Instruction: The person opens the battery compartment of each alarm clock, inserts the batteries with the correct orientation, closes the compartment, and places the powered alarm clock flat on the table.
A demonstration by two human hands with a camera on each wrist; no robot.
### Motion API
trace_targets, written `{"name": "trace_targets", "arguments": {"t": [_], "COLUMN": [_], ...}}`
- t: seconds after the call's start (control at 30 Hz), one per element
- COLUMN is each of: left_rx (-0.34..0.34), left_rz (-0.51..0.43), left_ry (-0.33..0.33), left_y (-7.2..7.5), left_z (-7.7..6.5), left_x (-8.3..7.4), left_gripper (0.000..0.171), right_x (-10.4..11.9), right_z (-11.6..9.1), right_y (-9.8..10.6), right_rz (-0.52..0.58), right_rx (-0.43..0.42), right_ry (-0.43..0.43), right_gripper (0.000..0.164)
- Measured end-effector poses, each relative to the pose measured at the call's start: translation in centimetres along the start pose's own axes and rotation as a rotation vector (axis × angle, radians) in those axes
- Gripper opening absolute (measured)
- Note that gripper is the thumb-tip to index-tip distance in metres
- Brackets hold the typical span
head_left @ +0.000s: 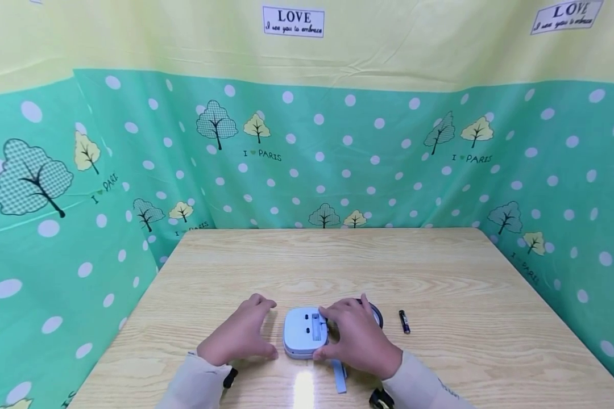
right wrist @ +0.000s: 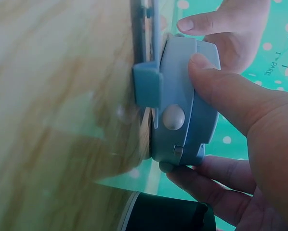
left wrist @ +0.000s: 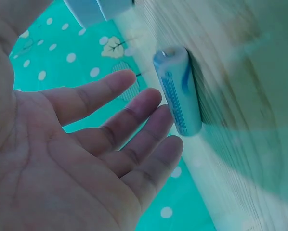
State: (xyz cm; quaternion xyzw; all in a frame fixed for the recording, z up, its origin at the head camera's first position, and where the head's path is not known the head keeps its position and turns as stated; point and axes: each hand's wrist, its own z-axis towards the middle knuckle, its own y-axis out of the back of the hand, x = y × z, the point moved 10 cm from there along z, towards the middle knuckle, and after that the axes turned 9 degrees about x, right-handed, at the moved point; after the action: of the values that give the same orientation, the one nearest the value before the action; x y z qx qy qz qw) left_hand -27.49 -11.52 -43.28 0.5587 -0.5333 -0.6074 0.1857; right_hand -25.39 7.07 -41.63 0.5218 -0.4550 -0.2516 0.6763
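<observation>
Midway between the side edges of the wood-grained surface [head_left: 266, 261], the right hand [head_left: 357, 335] gripped a pale-blue, rounded-square plastic device [head_left: 296, 335], probably light and stiff, best held by its sides, the empty left hand [head_left: 240, 332] spread nearby.

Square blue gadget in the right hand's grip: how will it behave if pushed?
The gadget will likely slide rather than roll: its body is squarish and low. Probably stiff: the case shows no bending in the right hand. Might slip a little: its shell looks smooth.
</observation>
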Motion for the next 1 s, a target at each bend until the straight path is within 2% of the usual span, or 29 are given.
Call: {"name": "trace_targets", "arguments": {"t": [0.63, 1.0], "left_rx": [-0.051, -0.094], "left_rz": [-0.008, 0.052], "left_ry": [0.156, 0.122], "left_y": [1.2, 1.7], "left_z": [-2.0, -3.1], "left_x": [3.7, 4.4], "left_gripper": [0.089, 0.065], "right_x": [0.1, 0.1], "right_z": [-0.1, -0.1], "right_y": [0.1, 0.1], "right_rz": [0.008, 0.010], "right_rx": [0.003, -0.006], "right_ry": [0.007, 0.016], "right_gripper": [0.092, 0.092]}}
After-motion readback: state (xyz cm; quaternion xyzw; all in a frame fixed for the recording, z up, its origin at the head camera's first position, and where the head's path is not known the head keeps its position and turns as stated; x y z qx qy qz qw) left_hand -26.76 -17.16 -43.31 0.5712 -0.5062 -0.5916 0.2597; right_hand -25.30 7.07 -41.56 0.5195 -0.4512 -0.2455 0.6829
